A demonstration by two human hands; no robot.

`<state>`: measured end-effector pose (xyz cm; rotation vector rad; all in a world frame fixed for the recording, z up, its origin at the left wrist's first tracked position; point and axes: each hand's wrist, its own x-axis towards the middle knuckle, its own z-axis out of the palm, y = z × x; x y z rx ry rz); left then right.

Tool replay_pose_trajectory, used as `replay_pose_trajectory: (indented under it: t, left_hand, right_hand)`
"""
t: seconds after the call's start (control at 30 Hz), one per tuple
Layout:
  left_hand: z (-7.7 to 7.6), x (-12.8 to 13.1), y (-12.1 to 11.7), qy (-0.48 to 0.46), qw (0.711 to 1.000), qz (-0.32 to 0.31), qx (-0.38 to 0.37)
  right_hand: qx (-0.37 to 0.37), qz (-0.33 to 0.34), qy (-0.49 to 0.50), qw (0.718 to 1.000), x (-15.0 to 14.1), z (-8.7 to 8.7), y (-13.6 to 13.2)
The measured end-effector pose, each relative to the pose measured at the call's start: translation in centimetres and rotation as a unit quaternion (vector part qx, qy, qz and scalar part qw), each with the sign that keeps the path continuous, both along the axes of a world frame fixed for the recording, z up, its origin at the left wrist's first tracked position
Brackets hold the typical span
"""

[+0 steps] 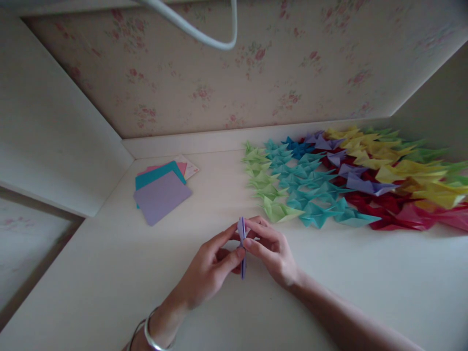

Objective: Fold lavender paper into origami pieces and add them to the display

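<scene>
Between my two hands a folded piece of purple origami paper (243,269) stands on edge, seen almost end-on, a little above the white table. My left hand (210,268) pinches it from the left, thumb near its middle. From the other side my right hand (272,251) grips it with thumb and fingers near the upper half. A paler inner layer shows at the top, where the folds part slightly. The fingers behind the paper are partly hidden.
Rows of folded paper cranes (310,175) in green, teal, blue, purple, red and yellow fill the table's right back. A stack of square paper (163,195), purple on top, lies at left. A white cable (197,34) hangs before the flowered wall (219,92).
</scene>
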<state>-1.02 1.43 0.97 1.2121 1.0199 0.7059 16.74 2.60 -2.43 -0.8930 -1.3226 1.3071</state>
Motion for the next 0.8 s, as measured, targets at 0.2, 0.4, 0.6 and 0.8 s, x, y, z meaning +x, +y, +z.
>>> replay_pose_trajectory:
  t: [0.2, 0.4, 0.6, 0.8]
  left_hand:
    - [-0.2, 0.0, -0.2, -0.013, 0.999, 0.025, -0.016]
    - [-0.5, 0.2, -0.4, 0.002, 1.000, 0.022, 0.020]
    - [-1.2, 0.6, -0.9, 0.146, 0.969, 0.007, 0.202]
    - [-2.7, 0.7, -1.4, 0.180, 0.943, 0.009, 0.278]
  right_hand:
    - [0.014, -0.007, -0.002, 1.000, -0.1, 0.2, -0.1]
    - [0.011, -0.022, 0.006, 1.000, -0.3, 0.1, -0.3]
    - [0.029, -0.021, -0.033, 0.999, -0.5, -0.5, -0.7]
    - [0.121, -0.070, -0.123, 0.983, -0.6, 0.1, -0.9]
